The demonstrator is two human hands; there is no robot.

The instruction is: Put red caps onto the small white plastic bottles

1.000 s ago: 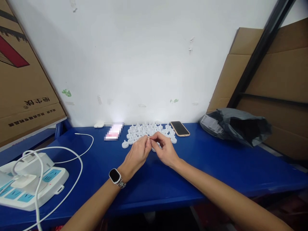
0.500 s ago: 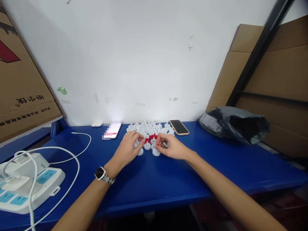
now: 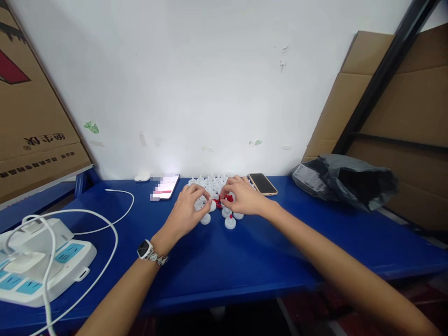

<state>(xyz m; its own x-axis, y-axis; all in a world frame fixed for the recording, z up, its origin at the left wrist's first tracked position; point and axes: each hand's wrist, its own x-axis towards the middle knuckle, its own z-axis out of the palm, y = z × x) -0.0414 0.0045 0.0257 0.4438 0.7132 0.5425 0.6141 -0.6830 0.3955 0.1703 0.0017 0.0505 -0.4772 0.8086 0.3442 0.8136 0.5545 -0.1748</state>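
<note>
My left hand (image 3: 189, 205) has its thumb and fingers closed around a white nozzle cap (image 3: 213, 206), partly hidden by the fingertips. My right hand (image 3: 241, 196) reaches over a small heap of red tip caps (image 3: 217, 204), thumb and fingers curled together. What those fingertips hold, if anything, is too small to tell. In front of my right hand stands a white nozzle cap with a red tip (image 3: 230, 222) on it. Other white nozzle caps (image 3: 205, 219) stand around both hands, and several more (image 3: 210, 181) are crowded together behind them.
On the blue table (image 3: 196, 266), a lit phone (image 3: 170, 185) lies left of the caps and a dark phone (image 3: 263, 184) right. A grey plastic bag (image 3: 345, 179) lies farther right. A power strip (image 3: 79, 254) with white cables is at left. Cardboard (image 3: 38, 116) stands behind it.
My right hand has moved away from the front white cap, which now shows a red tip, and over to the red pieces behind. My left hand stays nearly in place among the caps.
</note>
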